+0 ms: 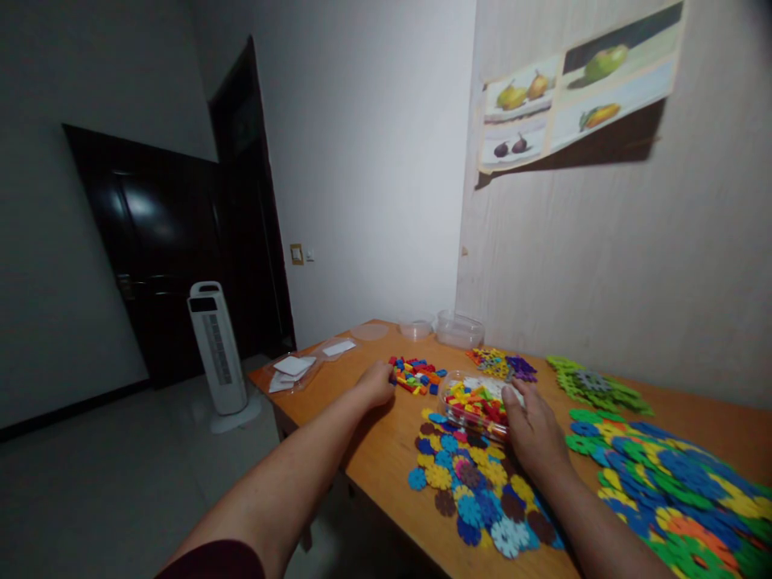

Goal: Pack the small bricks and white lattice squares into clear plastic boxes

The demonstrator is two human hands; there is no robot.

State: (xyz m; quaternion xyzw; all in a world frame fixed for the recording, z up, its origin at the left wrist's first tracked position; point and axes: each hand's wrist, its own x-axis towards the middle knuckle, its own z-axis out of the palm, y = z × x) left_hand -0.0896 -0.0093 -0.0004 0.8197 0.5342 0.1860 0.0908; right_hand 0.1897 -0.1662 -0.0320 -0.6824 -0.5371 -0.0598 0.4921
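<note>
My left hand [377,383] rests at the left edge of a loose pile of small coloured building bricks [419,375]. Its fingers are curled, and their tips, with whatever they pinch, are hidden from me. My right hand [533,425] grips the right side of a clear plastic container [447,408], thumb over the rim. Red, yellow and green bricks [476,400] fill much of it, with white ones toward the back. The container sits just right of the loose pile, above the far edge of a spread of flower-shaped discs [474,482].
Larger interlocking discs [681,474] lie at the right, with green pieces [594,386] and yellow and purple pieces [500,363] behind. Clear tubs [459,330] stand at the back. White cards [293,370] lie at the left of the wooden table [392,470]. A tower heater [218,350] stands on the floor.
</note>
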